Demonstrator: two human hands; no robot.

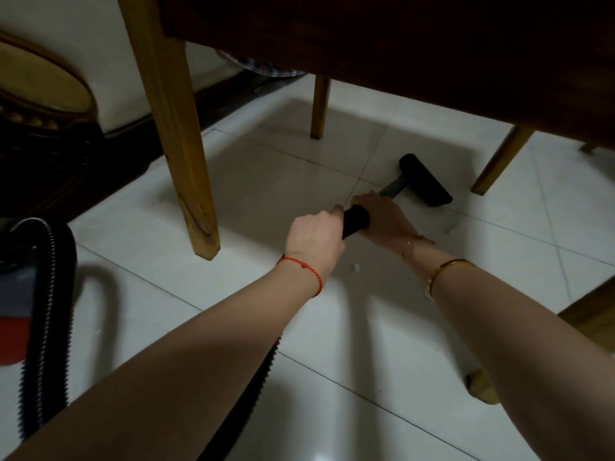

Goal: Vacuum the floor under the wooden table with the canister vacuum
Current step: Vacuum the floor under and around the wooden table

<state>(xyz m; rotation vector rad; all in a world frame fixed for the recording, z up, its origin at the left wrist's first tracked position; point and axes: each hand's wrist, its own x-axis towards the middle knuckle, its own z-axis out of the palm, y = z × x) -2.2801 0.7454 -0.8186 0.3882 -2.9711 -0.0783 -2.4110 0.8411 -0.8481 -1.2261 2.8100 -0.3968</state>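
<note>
While my left hand (pixel 314 236) and right hand (pixel 382 216) both grip the black wand handle (pixel 355 220), the vacuum's floor head (pixel 424 179) sits on the white tiles (pixel 273 181) under the table (pixel 399 44).

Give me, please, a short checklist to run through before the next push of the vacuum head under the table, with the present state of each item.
1. Both hands on the wand: left hand and right hand grip the black handle. Ok.
2. Floor head flat on the tiles: appears so. Ok.
3. Clearance from the right table leg: head lies close beside it. Not ok for a push that way.
4. Hose free of kinks: its run behind the arms is hidden. Cannot tell.
5. White crumbs near the wrists: not yet picked up. Not ok.
6. Suction running: cannot tell.
</note>
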